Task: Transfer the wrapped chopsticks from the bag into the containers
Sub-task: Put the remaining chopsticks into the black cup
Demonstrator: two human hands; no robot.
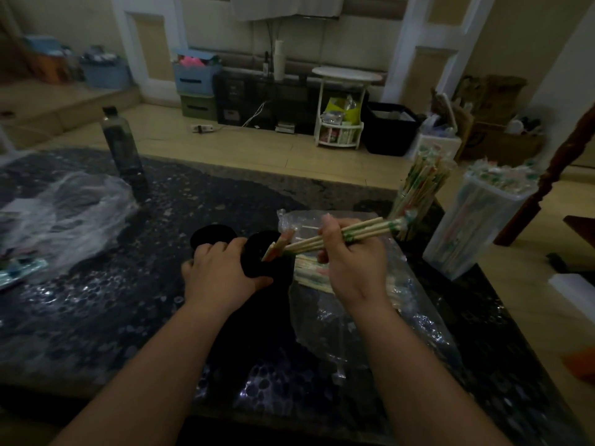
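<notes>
The left grip curls round a black container near the middle of the tabletop, seemingly to steady it; the right grip is closed round a bundle of wrapped chopsticks, slanted so its lower ends meet the container's mouth, probably for sliding in; the bag lies flat just right of the container, with more chopsticks inside, close for reaching; two filled containers stand by the right edge; dim light swallows the black container's rim, so whether the ends are inside I cannot tell; a second black container beyond the left grip is barely distinguishable.
</notes>
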